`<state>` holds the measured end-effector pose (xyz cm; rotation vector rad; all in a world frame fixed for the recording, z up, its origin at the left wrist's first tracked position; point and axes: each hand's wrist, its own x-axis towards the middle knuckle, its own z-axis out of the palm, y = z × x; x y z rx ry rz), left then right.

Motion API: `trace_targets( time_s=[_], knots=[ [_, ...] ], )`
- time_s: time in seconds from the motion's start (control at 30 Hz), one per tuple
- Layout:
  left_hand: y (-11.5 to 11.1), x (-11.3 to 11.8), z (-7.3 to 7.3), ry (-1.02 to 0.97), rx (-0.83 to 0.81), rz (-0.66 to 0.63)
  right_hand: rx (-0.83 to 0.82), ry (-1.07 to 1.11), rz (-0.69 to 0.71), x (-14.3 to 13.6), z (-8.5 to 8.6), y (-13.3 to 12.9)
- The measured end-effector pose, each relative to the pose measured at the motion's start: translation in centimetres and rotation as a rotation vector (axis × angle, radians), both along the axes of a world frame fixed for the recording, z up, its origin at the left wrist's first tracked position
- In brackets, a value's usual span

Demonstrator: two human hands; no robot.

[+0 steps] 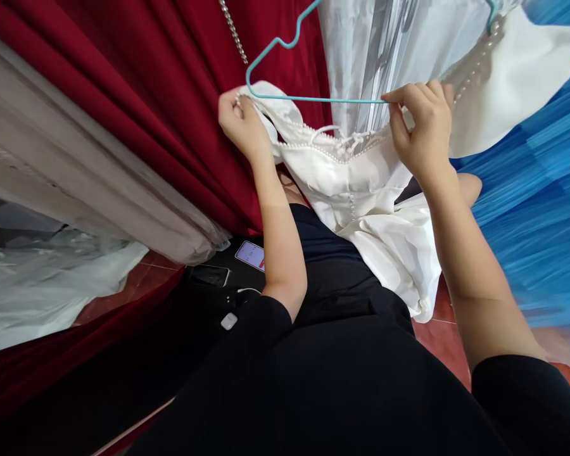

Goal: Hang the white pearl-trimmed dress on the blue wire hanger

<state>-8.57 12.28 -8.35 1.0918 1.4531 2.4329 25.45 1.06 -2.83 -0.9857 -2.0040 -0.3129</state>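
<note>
A white dress (346,183) with pearl trim along its neckline hangs over my lap. My left hand (242,123) pinches its pearl-edged strap beside the left corner of a light blue hanger (323,99). With thumb and fingertips, my right hand (420,123) grips the hanger's bottom bar, above the right side of the bodice. The hanger's left corner lies over the white fabric near my left hand. At the upper right, a wide white piece with pearls (508,88) spreads out beyond my right hand, by the hanger's other end.
Red curtain (185,95) and pale fabric (66,126) hang at the left, blue tulle (541,209) at the right. Two phones (251,254) (210,275) and a small white case (228,321) lie on a black surface beside me. A beaded strand (234,31) hangs at the top.
</note>
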Motion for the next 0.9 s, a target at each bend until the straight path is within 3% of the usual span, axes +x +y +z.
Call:
trace_targets(
  time_s=[0.07, 0.13, 0.23, 0.33, 0.43, 0.53, 0.67, 0.73, 0.83, 0.9],
  knots=[
    [-2.3, 3.5, -1.6, 0.053, 0.03, -0.065, -0.03, 0.038, 0.027, -0.8, -0.2, -0.1],
    [-5.6, 8.4, -1.7, 0.265, 0.161, -0.241, -0.031, 0.052, 0.019, -1.4, -0.4, -0.2],
    [-10.7, 15.2, 1.3, 0.574, 0.216, -0.302, 0.004, 0.032, -0.024, -1.5, -0.4, 0.0],
    [-12.9, 18.7, 4.9, 0.768, 0.305, -0.251, 0.009, 0.032, -0.03, -0.7, -0.1, 0.3],
    [-12.1, 18.9, 6.2, 0.783, 0.273, -0.338, 0.001, 0.051, 0.016, -0.1, 0.0, 0.5],
    [-11.3, 18.2, 5.8, 0.72, 0.175, -0.468, 0.185, 0.1, 0.002, -0.5, -0.4, 0.5],
    [-11.9, 17.7, 5.2, 0.779, 0.194, -0.424, 0.496, 0.316, -0.009, -1.1, -0.6, 0.7],
    [-12.1, 17.5, 5.0, 0.847, 0.179, -0.393, 0.575, 0.433, -0.122, -0.3, -0.1, 1.5],
    [-12.3, 17.3, 5.0, 0.923, 0.1, -0.365, 0.398, 0.334, -0.333, 2.5, 0.9, 3.5],
    [-12.6, 17.2, 5.2, 0.924, 0.065, -0.351, 0.162, 0.23, -0.298, 4.5, 1.5, 4.6]
  ],
)
